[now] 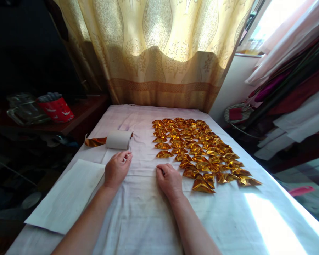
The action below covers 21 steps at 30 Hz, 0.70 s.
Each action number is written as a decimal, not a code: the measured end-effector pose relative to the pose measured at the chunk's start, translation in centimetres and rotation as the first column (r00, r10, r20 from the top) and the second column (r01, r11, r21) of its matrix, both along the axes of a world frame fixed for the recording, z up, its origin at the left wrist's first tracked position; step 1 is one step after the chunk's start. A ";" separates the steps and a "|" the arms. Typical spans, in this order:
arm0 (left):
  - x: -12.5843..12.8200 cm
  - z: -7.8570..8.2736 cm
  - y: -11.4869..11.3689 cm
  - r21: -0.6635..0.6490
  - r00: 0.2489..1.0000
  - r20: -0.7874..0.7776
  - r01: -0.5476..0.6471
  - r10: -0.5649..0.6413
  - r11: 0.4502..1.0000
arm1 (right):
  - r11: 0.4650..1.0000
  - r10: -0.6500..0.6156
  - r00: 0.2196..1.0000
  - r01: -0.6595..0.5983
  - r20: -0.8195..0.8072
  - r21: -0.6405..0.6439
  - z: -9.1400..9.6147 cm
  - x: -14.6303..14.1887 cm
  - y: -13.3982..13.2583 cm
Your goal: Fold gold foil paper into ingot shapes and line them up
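Both my hands rest on a table covered with a pale cloth (138, 212). My left hand (117, 168) lies knuckles up with its fingers curled loosely, just in front of a roll of paper (118, 139) that has gold foil (95, 141) trailing from its left end. My right hand (169, 179) lies with its fingers curled under, next to the near left edge of a spread of several folded gold foil pieces (202, 150). Neither hand shows anything held; the fingertips are partly hidden.
A white paper sheet (67, 194) lies at the table's left edge. A dark side shelf on the left holds a red tin (56, 108) and a glass jug (23, 109). A yellow curtain (159, 53) hangs behind; fabric rolls (289, 81) stand right.
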State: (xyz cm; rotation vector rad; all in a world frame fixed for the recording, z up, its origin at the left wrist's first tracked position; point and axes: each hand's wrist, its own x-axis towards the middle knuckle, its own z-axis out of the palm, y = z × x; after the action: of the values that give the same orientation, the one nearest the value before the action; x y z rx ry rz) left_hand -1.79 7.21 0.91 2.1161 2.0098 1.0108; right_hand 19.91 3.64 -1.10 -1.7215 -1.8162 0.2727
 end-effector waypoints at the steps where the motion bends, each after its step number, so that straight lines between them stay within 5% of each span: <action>1: -0.6 0.5 0.7 0.019 1.000 -0.014 -0.027 0.028 0.999 | 1.000 0.000 1.000 0.000 -0.008 0.000 0.0 0.0 0.0; 5: -3.3 2.3 3.9 0.072 0.954 -0.255 -0.144 0.158 0.987 | 1.000 -0.001 1.000 0.001 -0.016 -0.020 0.1 0.0 0.0; 9: -5.2 2.3 5.9 -0.014 0.909 -0.381 -0.191 0.172 0.981 | 0.999 -0.006 1.000 0.005 -0.025 -0.037 0.3 0.0 0.0; 21: -7.3 0.8 6.1 0.093 0.890 -0.441 -0.080 0.113 0.992 | 0.994 -0.015 1.000 0.013 -0.013 -0.110 0.5 0.0 0.1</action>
State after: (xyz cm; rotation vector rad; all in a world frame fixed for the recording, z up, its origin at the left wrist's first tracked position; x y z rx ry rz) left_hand -9.07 13.34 1.73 2.4943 2.3232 0.6541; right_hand 19.89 3.76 -0.58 -1.8018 -1.8080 0.3844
